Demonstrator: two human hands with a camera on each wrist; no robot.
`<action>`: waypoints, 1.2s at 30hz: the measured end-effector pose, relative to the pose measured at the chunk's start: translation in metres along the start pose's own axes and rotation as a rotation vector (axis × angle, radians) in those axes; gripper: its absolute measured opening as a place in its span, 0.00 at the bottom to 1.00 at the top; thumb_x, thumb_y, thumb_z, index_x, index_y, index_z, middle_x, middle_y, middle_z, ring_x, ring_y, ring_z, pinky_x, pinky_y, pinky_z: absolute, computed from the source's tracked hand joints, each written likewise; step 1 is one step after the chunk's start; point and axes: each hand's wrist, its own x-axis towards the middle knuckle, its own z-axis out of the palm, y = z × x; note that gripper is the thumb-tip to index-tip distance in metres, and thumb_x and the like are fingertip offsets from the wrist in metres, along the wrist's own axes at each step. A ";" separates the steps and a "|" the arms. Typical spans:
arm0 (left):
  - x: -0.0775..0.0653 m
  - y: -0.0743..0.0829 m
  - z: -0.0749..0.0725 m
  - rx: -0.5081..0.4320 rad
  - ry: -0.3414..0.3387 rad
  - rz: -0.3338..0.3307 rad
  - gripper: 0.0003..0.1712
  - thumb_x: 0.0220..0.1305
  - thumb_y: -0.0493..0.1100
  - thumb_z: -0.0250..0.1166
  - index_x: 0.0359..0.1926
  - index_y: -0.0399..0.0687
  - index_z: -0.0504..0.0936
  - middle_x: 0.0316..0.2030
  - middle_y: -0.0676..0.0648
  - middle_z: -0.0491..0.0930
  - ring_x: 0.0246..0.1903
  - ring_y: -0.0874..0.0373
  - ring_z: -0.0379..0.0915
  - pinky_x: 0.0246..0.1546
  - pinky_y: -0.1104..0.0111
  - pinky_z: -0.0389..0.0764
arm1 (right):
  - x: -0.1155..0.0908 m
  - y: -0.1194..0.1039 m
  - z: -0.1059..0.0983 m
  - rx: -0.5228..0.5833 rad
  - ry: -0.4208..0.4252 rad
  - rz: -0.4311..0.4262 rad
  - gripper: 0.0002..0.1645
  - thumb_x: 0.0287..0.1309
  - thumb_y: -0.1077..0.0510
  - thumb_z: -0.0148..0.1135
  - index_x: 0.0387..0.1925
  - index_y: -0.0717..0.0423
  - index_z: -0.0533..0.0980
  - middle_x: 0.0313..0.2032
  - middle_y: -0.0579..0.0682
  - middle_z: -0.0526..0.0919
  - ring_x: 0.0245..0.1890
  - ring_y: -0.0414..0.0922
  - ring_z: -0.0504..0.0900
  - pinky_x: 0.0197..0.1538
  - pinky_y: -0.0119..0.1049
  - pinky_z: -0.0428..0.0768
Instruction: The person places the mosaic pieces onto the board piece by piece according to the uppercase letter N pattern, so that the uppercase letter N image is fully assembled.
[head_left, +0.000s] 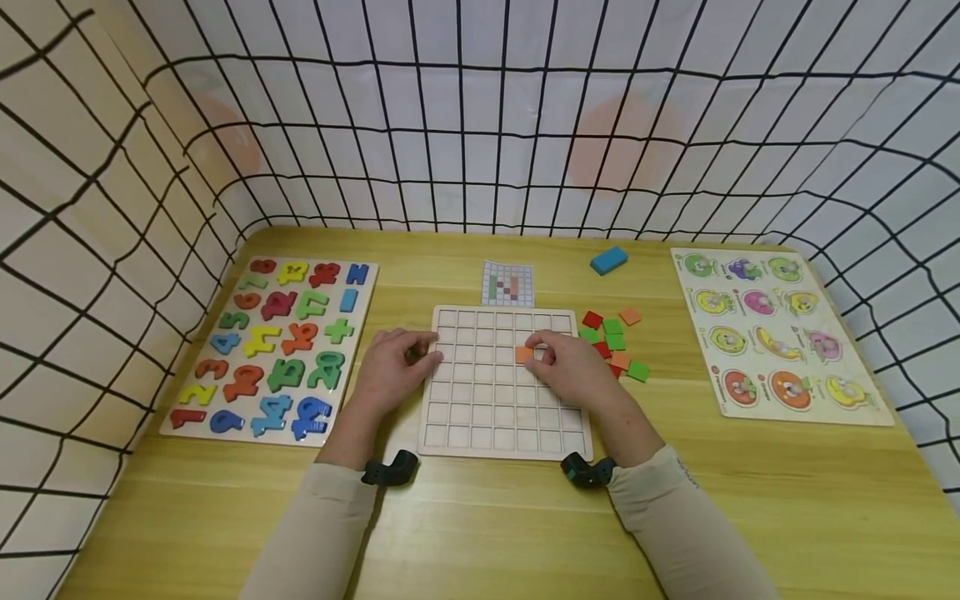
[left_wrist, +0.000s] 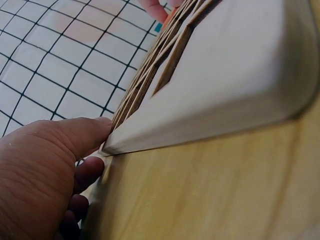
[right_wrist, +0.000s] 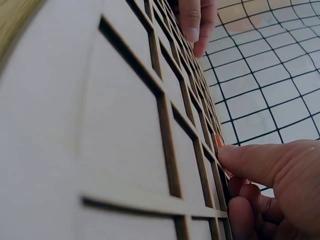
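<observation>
A pale wooden grid board lies flat on the table between the hands. My right hand pinches an orange square tile between thumb and index finger, over a cell right of the board's middle. In the right wrist view, a sliver of the orange tile shows by the thumb tip. At the board's left edge, my left hand touches the rim with thumb and index fingertips, held apart. Red, green and orange tiles lie loosely piled to the right of the board, partly behind my right hand.
A small printed grid card with coloured squares lies behind the board. Also on the table are a blue block, a number puzzle at left and a fruit puzzle at right. Black netting surrounds the far sides.
</observation>
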 end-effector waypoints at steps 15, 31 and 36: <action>0.000 -0.003 0.001 -0.026 0.014 0.043 0.21 0.65 0.50 0.71 0.56 0.49 0.86 0.37 0.47 0.83 0.40 0.51 0.69 0.43 0.62 0.67 | -0.001 -0.001 -0.002 -0.004 -0.024 0.026 0.18 0.68 0.48 0.64 0.57 0.46 0.78 0.30 0.48 0.77 0.27 0.45 0.73 0.31 0.36 0.69; -0.002 0.000 0.000 -0.031 0.012 0.028 0.20 0.65 0.49 0.71 0.56 0.49 0.86 0.37 0.47 0.82 0.40 0.52 0.68 0.43 0.62 0.67 | -0.010 0.024 -0.035 0.142 0.038 0.069 0.25 0.68 0.44 0.64 0.61 0.48 0.76 0.36 0.49 0.77 0.31 0.47 0.73 0.35 0.37 0.71; -0.002 -0.001 0.000 -0.022 0.016 0.037 0.21 0.65 0.49 0.71 0.56 0.48 0.86 0.36 0.47 0.82 0.40 0.52 0.68 0.43 0.62 0.66 | -0.013 0.041 -0.051 0.141 0.084 0.085 0.26 0.69 0.44 0.63 0.63 0.50 0.75 0.38 0.51 0.78 0.30 0.46 0.74 0.34 0.36 0.72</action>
